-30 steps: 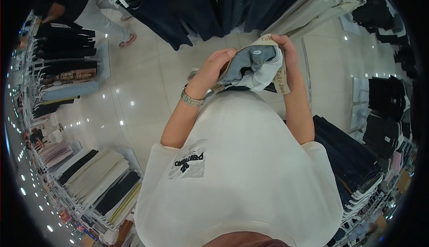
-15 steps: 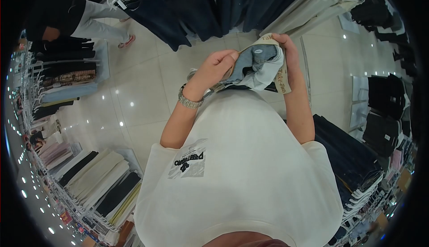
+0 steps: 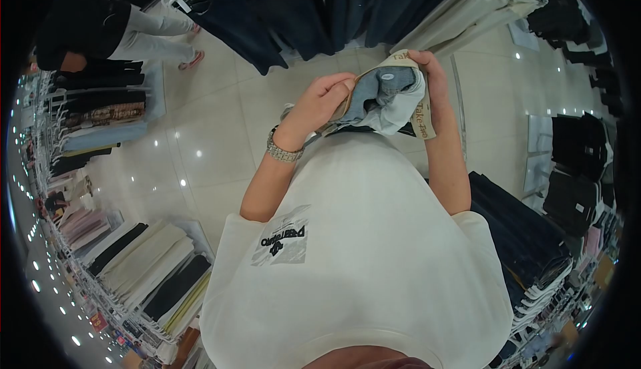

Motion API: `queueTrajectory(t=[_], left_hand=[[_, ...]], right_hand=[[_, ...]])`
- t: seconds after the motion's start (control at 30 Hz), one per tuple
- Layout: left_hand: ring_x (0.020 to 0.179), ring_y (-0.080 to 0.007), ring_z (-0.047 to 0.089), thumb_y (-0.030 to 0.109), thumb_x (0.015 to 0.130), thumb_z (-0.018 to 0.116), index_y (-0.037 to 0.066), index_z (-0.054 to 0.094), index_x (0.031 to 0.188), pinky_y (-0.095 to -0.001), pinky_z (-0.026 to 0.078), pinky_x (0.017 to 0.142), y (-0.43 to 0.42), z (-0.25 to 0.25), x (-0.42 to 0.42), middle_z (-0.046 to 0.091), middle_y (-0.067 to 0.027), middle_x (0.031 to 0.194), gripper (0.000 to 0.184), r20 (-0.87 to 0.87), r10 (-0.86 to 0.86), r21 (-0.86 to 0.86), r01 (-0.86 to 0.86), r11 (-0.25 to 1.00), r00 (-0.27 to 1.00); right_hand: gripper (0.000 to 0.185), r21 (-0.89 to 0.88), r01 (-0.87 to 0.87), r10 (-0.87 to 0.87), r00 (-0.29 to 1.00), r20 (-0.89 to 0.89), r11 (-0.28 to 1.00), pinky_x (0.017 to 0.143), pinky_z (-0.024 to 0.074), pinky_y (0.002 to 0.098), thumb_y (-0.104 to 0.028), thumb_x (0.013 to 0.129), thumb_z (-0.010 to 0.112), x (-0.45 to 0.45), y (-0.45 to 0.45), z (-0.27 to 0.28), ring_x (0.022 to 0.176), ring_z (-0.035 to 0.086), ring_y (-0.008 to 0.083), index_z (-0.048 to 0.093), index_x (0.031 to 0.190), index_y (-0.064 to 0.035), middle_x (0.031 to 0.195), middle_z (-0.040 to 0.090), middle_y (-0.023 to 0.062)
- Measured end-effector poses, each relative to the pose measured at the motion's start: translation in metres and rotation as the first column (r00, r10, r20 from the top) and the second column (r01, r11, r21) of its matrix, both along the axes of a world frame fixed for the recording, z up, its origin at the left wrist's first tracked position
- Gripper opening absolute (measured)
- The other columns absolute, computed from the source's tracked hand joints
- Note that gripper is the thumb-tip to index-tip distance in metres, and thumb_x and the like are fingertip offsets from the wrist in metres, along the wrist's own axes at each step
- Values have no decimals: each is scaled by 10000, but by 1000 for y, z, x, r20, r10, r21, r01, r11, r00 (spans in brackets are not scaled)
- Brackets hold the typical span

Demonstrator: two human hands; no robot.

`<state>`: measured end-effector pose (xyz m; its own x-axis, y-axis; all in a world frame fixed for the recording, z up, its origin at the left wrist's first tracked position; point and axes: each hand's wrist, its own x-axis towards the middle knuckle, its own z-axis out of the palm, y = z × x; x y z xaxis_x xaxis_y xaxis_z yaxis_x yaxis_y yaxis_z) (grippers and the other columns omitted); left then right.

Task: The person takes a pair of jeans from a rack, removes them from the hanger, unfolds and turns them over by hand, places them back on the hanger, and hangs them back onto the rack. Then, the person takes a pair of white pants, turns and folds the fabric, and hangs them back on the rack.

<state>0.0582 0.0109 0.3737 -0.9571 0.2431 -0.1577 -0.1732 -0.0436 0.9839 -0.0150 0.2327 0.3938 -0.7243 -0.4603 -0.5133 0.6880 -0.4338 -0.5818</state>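
A bunched grey-blue garment (image 3: pixel 380 92) with a cream band lettered "Take Two" is held up in front of my white shirt. My left hand (image 3: pixel 324 102), with a metal watch on its wrist, pinches the garment's left edge between thumb and fingers. On the other side, my right hand (image 3: pixel 434 79) is wrapped round the band, its fingers partly hidden behind the cloth. The garment's opening faces up between my hands, showing pale lining and a small white oval label.
Dark jeans (image 3: pixel 267 19) and beige trousers (image 3: pixel 477 5) hang on a rack ahead. Racks of folded trousers (image 3: pixel 143 262) stand at left, dark jeans (image 3: pixel 517 235) at right. Another person (image 3: pixel 80 25) stands at the upper left on the tiled floor (image 3: pixel 220 119).
My left hand has shifted slightly and its fingers have curled in on the garment's edge. The other person's body and legs have moved a little.
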Motion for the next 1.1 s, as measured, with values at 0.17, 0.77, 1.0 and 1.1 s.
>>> queueTrajectory(t=[0.17, 0.77, 1.0, 1.1], left_hand=[[817, -37, 511, 270, 1024, 536, -19, 666, 1157, -214, 424, 743, 0, 6, 0, 607, 54, 910, 343, 53, 25, 115, -31, 993, 998], [750, -23, 450, 291, 987, 662, 60, 685, 929, -205, 381, 665, -20, 18, -5, 534, 90, 791, 239, -107, 152, -57, -158, 986, 983], [750, -15, 448, 269, 975, 682, 69, 681, 910, -204, 379, 659, -25, 30, -8, 539, 88, 778, 210, -106, 155, -90, -165, 982, 982], [749, -29, 475, 263, 961, 693, 57, 677, 914, -216, 401, 664, -32, 36, -8, 562, 80, 777, 212, -53, 64, -158, -72, 985, 997]], right_hand=[[320, 8, 18, -18, 1000, 7, 1000, 703, 572, 356, -329, 901, 559, 0, -2, 1, 734, 687, 222, 704, 920, -45, 850, 723, 94], [328, 232, 95, -21, 953, -302, 968, 674, 518, 284, -281, 854, 649, 1, 16, -5, 718, 648, 149, 718, 907, 35, 819, 699, 80], [273, 240, 79, 25, 915, -402, 968, 616, 483, 259, -225, 876, 638, 1, 17, 3, 657, 616, 114, 726, 865, 33, 768, 687, 48], [257, 253, 49, 59, 913, -403, 966, 612, 476, 253, -215, 890, 631, 2, 19, 5, 653, 606, 101, 729, 866, 21, 771, 688, 38]])
